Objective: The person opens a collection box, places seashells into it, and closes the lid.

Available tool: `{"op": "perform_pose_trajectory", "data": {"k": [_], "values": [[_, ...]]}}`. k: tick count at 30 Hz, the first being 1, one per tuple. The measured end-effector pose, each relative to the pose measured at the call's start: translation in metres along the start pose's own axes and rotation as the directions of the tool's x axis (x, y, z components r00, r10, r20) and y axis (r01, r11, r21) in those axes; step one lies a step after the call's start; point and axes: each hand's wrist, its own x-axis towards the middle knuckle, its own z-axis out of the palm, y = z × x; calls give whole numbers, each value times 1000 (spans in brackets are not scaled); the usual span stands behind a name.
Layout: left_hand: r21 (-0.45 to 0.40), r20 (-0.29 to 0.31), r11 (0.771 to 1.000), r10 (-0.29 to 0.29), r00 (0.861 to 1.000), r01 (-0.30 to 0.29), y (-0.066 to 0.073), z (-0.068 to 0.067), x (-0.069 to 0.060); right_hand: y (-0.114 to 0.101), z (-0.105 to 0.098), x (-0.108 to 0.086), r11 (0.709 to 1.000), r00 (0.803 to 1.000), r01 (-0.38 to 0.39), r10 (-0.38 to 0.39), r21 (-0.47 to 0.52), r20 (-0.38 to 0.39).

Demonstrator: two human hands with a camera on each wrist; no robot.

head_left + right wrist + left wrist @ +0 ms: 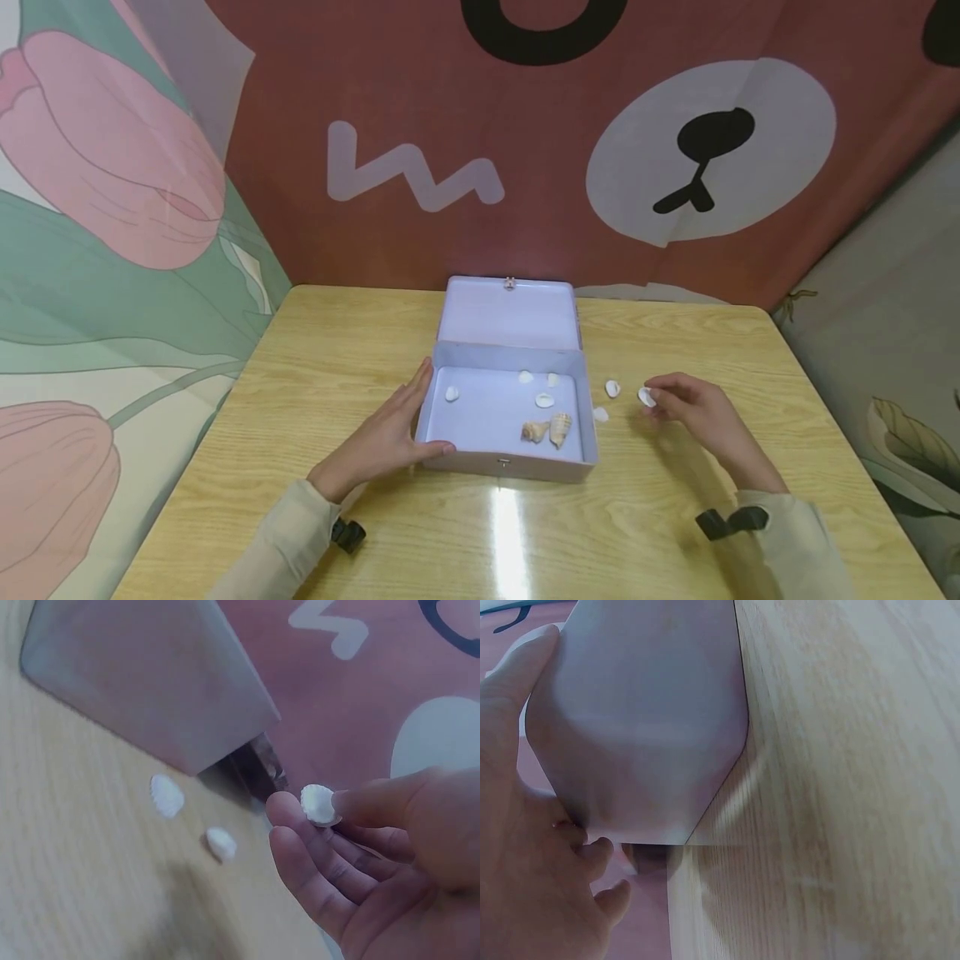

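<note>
Nearest us, on the pale yellow wood-grain table, the left hand lay spread along the pale lilac, metal-looking rectangular box, fingers fairly straight, thumb over the front rim; steady pressure, we judged, served better there than a squeeze; inside, two tan-and-cream spiral shells sat towards the front, four small white shells farther back; and there, right of the box, the right hand pinched a white scallop-edged shell between thumb and fingertips! A light pinch, we reckoned, suited so delicate an edge; two loose white shells near the box's right side wanted a clear berth; farthest off, the pale lilac lid stood open before the red-brown printed curtain.
</note>
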Motion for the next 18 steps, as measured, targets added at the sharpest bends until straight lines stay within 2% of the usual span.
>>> {"op": "perform_pose_trajectory", "data": {"k": [8, 18], "values": [[-1, 8, 1000, -3, 1000, 3, 1, 0, 0, -18, 5, 7, 1000, 1000, 12, -12, -17, 27], [-3, 6, 1000, -1, 1000, 1, -1, 1, 0, -43, 19, 15, 1000, 997, -23, 23, 2, 68]]}}
